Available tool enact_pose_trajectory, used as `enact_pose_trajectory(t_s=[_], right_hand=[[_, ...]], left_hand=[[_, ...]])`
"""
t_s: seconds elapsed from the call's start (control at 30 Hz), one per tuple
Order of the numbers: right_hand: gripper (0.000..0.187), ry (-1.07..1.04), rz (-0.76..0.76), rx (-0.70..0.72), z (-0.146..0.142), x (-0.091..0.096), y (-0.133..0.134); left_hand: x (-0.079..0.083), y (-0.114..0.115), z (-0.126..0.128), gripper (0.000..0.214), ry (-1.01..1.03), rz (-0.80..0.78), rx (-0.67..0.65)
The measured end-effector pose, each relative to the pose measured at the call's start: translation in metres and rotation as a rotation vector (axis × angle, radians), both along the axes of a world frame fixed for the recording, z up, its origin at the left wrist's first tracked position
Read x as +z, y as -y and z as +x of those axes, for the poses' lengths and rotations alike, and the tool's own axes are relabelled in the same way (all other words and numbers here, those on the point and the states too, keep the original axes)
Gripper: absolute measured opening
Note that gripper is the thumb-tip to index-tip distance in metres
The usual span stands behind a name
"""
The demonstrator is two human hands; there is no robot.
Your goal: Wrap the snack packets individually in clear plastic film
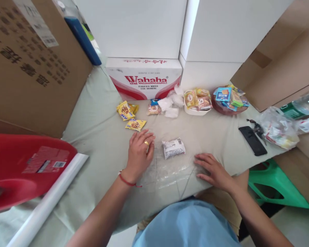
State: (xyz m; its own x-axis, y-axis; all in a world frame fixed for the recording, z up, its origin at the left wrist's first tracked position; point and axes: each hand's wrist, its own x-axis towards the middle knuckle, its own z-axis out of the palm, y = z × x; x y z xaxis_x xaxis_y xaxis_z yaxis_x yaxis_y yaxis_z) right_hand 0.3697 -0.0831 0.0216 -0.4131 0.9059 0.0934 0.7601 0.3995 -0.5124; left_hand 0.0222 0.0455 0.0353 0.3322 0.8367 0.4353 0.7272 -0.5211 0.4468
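Observation:
My left hand (142, 150) rests on the cloth-covered table with its fingers stretched forward and nothing in it. Just beyond its fingertips lie several yellow snack packets (135, 124). To its right, on a clear plastic sheet or bag (170, 173), sits a white printed packet (173, 148), apart from both hands. My right hand (213, 169) lies at the right side of that plastic, fingers spread and empty.
At the back stand a Wahaba-style water carton (146, 80), crumpled white wrappers (172, 103), a white snack tub (197, 112) and a brown snack bowl (228, 109). A phone (252, 140) and plastic bag (278, 127) lie right. A red container (31, 168) stands left.

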Motion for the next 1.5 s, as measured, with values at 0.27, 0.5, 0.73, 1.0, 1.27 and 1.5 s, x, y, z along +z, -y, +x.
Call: enact_pose_trajectory(t_s=[0.27, 0.5, 0.73, 1.0, 1.27, 1.5], right_hand=[[0.020, -0.115, 0.211, -0.023, -0.003, -0.025, 0.007], [0.025, -0.192, 0.105, 0.045, 0.000, 0.031, -0.023], [0.068, 0.207, 0.016, 0.113, -0.059, 0.043, -0.108], [0.048, 0.236, 0.026, 0.151, -0.077, 0.035, -0.125], [0.039, -0.123, 0.037, 0.121, -0.081, 0.022, -0.120], [0.042, -0.263, 0.041, 0.129, -0.080, 0.018, -0.123]], left_hand=[[-0.004, 0.064, -0.054, 0.067, -0.190, -0.339, -0.621], [-0.028, 0.095, -0.072, 0.057, -0.113, -0.395, -0.498], [-0.037, 0.090, -0.054, 0.034, 0.003, -0.283, -0.181], [-0.045, 0.092, -0.045, 0.038, -0.116, -0.196, -0.174], [-0.045, 0.092, -0.047, 0.039, -0.125, -0.196, -0.185], [-0.048, 0.091, -0.047, 0.040, -0.120, -0.178, -0.185]])
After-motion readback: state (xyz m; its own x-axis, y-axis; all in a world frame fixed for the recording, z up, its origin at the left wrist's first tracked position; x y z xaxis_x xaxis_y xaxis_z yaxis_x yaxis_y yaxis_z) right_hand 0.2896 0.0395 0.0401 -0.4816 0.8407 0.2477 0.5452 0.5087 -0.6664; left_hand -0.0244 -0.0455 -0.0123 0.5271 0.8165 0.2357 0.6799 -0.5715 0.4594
